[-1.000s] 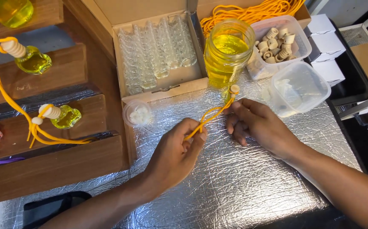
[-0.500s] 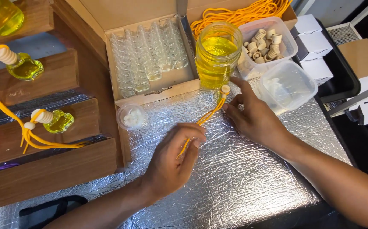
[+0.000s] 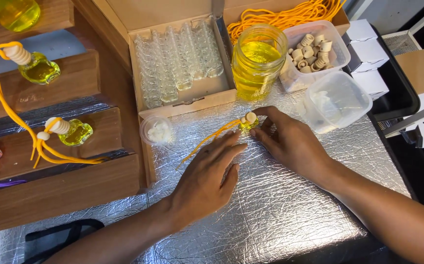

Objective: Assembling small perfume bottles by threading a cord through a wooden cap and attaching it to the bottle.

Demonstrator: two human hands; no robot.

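On the foil-covered bench [image 3: 280, 205], back edge: cardboard box of empty glass vials [image 3: 180, 63], then the jar of yellow liquid [image 3: 257, 61], a tub of wooden caps [image 3: 314, 49] and an empty clear tub [image 3: 336, 100]. Wooden stepped rack [image 3: 60, 181] on the left carries 2 finished yellow bottles with orange cords.

Change vs 0.5 s ago: the left hand [image 3: 207, 178] has let go of the orange cord [image 3: 209, 139] and now lies flat and open, fingertips just beside the cord. The right hand [image 3: 290, 142] has set the small capped bottle [image 3: 247, 122] down near the jar and pinches it between thumb and forefinger. Reads as the cord being laid out straight, bottle steadied.

Bottle sits at the right fingertips, touching; cord trails from it toward the left, passing under the left fingertips. Small round lidded cup [image 3: 157, 131] sits near the box's front corner.
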